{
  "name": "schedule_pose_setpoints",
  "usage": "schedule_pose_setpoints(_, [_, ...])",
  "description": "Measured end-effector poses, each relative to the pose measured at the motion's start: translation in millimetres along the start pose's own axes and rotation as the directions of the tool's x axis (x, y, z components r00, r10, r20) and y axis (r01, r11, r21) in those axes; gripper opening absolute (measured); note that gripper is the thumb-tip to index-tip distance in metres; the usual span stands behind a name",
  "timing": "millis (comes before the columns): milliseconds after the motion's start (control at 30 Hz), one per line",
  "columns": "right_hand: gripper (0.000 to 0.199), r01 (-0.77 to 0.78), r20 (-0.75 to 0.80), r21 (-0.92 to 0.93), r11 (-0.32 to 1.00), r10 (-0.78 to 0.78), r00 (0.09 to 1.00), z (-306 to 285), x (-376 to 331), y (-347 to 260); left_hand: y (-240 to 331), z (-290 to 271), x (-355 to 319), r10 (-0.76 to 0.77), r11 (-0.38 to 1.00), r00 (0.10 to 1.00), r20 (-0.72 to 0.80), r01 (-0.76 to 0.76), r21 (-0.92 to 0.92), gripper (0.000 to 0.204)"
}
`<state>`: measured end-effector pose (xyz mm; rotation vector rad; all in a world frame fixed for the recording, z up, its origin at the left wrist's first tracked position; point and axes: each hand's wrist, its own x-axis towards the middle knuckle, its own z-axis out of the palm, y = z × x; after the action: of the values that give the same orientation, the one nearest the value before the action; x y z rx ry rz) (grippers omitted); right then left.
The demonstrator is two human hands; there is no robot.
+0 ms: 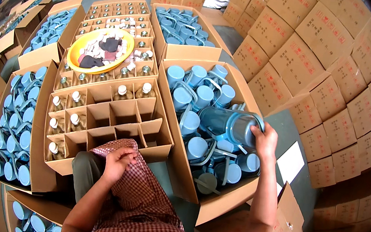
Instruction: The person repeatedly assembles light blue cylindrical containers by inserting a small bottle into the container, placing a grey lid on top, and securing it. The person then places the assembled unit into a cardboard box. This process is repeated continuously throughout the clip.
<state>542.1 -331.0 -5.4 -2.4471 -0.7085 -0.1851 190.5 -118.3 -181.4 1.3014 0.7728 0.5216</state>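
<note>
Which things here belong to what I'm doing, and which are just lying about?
Likely in the job: blue jug in your right hand; open carton of other blue jugs; divided carton with white-topped bottles.

Probably just lying about: white sheet; stacked cartons at right.

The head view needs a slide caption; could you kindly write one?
Right hand holds a blue handled flask over a carton of similar flasks, beside glass bottles.

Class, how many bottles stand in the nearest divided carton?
7 bottles: three in the left column of the carton, two in the next, two at the far row's right end. Dividers may hide others.
</note>
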Motion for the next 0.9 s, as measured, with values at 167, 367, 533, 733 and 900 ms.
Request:
schedule_pose_setpoints(167, [0.034, -0.039, 0.059, -0.048, 0.998, 0.041, 0.997, -4, 70, -8, -11, -4, -5, 0.093, 0.993, 0.994, -0.055, -0.089, 0.073, 0.015])
schedule_pose_setpoints(367, [0.029, 0.015, 0.257, -0.128, 0.992, 0.018, 0.966, 20, 100, -13, -10, -3, -6, 0.126, 0.988, 0.987, -0.102, -0.116, 0.097, 0.012])
schedule_pose_setpoints(533, [0.033, 0.059, 0.396, -0.307, 0.95, 0.071, 0.916, 137, 91, 38, -6, 9, 0, 0.355, 0.871, 0.934, -0.03, -0.319, 0.375, 0.01])
schedule_pose_setpoints(733, [0.041, 0.116, 0.566, -0.201, 0.973, 0.019, 0.824, 221, 77, 76, -6, 7, 1, 0.435, 0.771, 0.9, 0.01, -0.378, 0.512, 0.01])
schedule_pose_setpoints(900, [0.033, -0.123, 0.114, -0.167, 0.978, 0.143, 0.983, 180, 130, 45, -2, 17, 5, 0.533, 0.639, 0.841, 0.091, -0.471, 0.608, 0.01])
